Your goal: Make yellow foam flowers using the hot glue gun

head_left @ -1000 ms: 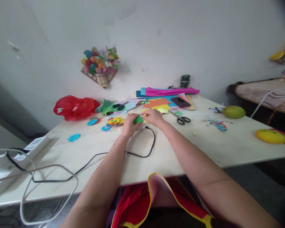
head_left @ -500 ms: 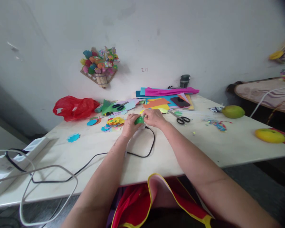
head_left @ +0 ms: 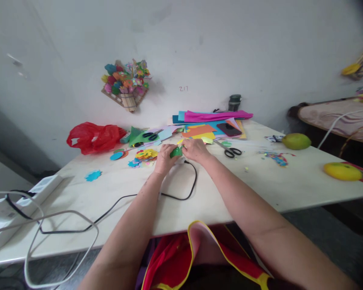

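Over the middle of the table, my left hand (head_left: 165,159) has its fingers closed on a small green piece (head_left: 176,152), which looks like craft paper or foam. My right hand (head_left: 196,150) meets it from the other side, its fingers pinched together at the green piece's right edge. Just what lies between those right fingertips is hidden. To the left lies a pile of yellow and coloured paper flowers (head_left: 145,155). A black-handled pair of scissors (head_left: 232,152) rests to the right of my right hand.
A black cable (head_left: 181,199) loops beneath my hands toward a white power strip (head_left: 45,185). Coloured sheets (head_left: 199,131), a phone (head_left: 229,129) and a red plastic bag (head_left: 95,137) lie at the back. Two mangoes, one green (head_left: 296,141) and one yellow (head_left: 342,171), sit on the right.
Both hands stay together at nearly the same spot. The green piece has tilted slightly between the fingers, and the camera view has shifted a little.
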The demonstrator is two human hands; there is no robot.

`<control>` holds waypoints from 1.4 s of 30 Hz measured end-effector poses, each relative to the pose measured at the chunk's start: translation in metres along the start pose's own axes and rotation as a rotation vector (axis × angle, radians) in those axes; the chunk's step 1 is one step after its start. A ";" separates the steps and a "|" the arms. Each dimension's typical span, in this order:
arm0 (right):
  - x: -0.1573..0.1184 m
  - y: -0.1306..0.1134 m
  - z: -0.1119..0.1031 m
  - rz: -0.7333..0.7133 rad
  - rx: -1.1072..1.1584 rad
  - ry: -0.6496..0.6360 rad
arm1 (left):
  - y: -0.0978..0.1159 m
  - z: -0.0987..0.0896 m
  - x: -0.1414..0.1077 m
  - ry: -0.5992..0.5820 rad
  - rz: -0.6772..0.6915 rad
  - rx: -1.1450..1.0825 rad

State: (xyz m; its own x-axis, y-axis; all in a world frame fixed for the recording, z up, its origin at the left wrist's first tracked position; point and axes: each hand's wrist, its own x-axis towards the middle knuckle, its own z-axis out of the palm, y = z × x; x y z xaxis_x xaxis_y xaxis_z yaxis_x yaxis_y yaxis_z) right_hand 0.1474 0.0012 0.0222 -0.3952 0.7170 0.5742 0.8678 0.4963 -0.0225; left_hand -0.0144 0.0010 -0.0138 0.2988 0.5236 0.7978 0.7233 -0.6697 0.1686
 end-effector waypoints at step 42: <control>0.002 0.025 -0.005 0.393 1.379 -0.291 | 0.005 -0.002 -0.002 -0.070 -0.029 -0.054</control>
State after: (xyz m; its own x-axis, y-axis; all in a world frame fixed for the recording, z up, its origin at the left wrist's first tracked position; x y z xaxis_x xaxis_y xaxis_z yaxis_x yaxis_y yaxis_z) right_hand 0.1696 0.0120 0.0270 -0.3964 0.9025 0.1681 0.0276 0.1947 -0.9805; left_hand -0.0125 -0.0042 -0.0137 0.3226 0.5772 0.7502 0.6983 -0.6802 0.2230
